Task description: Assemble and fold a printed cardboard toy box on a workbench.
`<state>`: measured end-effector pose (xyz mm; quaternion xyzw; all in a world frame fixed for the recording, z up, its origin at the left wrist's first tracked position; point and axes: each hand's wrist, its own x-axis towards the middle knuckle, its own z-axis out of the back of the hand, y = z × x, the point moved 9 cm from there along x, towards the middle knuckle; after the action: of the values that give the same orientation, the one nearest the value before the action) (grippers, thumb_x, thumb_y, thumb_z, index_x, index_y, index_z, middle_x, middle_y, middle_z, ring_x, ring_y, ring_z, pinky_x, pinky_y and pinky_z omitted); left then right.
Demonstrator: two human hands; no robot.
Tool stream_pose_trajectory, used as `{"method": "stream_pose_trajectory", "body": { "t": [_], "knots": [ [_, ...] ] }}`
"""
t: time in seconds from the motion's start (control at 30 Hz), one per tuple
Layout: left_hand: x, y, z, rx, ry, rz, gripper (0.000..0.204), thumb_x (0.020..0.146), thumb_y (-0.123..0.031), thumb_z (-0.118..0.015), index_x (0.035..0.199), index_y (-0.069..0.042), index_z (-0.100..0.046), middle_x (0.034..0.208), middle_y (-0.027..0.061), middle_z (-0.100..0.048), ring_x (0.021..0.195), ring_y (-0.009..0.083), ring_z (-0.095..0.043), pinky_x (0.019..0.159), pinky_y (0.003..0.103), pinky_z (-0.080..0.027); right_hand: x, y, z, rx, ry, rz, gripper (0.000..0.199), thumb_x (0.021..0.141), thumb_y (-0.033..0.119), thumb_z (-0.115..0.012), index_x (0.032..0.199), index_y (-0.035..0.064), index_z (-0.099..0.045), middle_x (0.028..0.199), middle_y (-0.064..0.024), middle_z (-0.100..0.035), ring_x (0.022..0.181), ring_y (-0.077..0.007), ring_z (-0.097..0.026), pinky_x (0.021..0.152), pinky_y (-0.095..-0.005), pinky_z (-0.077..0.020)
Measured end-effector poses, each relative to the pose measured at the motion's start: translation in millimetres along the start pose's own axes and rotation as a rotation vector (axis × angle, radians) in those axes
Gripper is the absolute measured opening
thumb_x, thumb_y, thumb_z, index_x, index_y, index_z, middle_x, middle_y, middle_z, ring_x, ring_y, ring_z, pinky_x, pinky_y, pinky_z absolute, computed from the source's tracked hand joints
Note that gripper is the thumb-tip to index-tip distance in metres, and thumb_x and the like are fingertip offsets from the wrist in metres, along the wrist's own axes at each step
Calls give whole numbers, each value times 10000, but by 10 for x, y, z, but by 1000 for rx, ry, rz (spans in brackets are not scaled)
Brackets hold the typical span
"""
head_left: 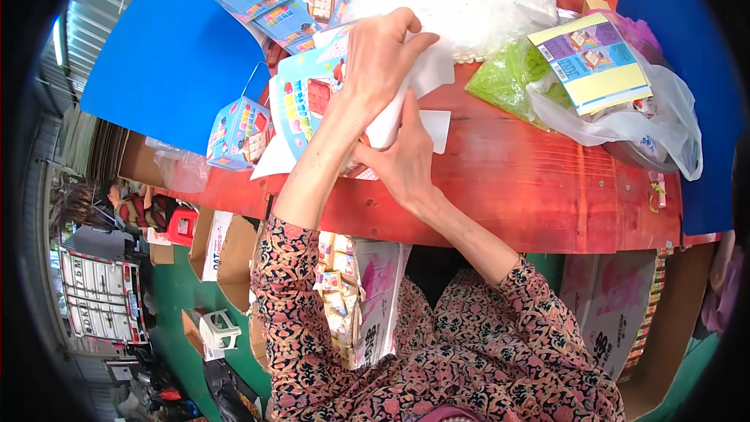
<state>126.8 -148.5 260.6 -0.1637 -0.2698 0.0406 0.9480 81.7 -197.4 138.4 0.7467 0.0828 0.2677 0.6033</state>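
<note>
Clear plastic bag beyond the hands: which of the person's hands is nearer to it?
Left. The left hand is just left of the bag; the right hand is farther off, closer to the red table's front.

Bare forearms angled inward, curled left hand farther forward than splayed right hand

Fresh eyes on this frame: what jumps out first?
Probably the bare left hand and right hand at a light blue printed carton, left of centre on the glossy red table. Next, likely the large bright blue panels at the table's left and right sides. Then the bright green plastic, on the table to the right of the hands.
</note>
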Motion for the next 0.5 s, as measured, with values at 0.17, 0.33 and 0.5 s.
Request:
{"method": "stream_pose_trajectory", "body": {
  "t": [0.17, 0.33, 0.5],
  "knots": [
    [-310, -37, 594, 155, -450, -424, 323, 752, -43, -748, 1063, -16, -665, 807, 79, -665, 652, 124, -588, 621, 273, -485, 154, -393, 189, -261, -153, 172, 764, 695, 192, -743, 1318, -63, -382, 1003, -268, -614, 926, -374, -608, 770, -435, -482],
    [-1557, 2519, 1066, -353, -742, 609, 603, 861, -398, -680, 1200, 77, -531, 1117, 161, -597, 1017, 228, -565, 875, 372, -454, 173, -862, -134, 156, 8, -11, 328, 791, 154, -712, 1020, -67, -633, 844, -174, -692, 739, -190, -667, 661, -323, -506],
    [-1952, 2781, -121, -749, -113, 999, 642, 873, -519, -620, 1191, 35, -560, 1161, 143, -628, 1053, 228, -602, 903, 376, -465, 257, -888, -147, 417, 190, -134, 260, 867, 129, -685, 1082, -13, -651, 967, -43, -693, 823, -76, -639, 716, -226, -512]
  ]
}}
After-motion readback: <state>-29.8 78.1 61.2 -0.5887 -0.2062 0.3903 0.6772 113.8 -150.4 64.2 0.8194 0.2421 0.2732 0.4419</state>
